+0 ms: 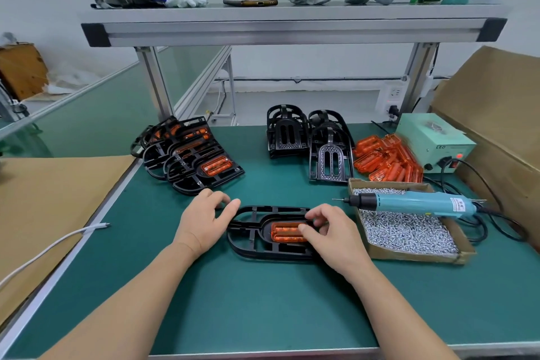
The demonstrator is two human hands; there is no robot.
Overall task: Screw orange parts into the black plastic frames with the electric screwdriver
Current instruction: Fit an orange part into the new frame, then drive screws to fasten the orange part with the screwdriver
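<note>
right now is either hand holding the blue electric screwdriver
No, the blue electric screwdriver lies across the cardboard box of screws, while the left hand and right hand are at the black plastic frame.

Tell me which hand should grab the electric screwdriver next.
Right. The electric screwdriver lies on the screw box just beside the right hand; the left hand is at the far end of the black frame.

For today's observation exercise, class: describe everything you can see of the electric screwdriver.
The electric screwdriver is a slim teal plastic tool with a black nose and a thin metal bit pointing left. A white label sits near its rear, where a black cable leaves. It lies on its side across the cardboard box of screws, unheld.
</note>
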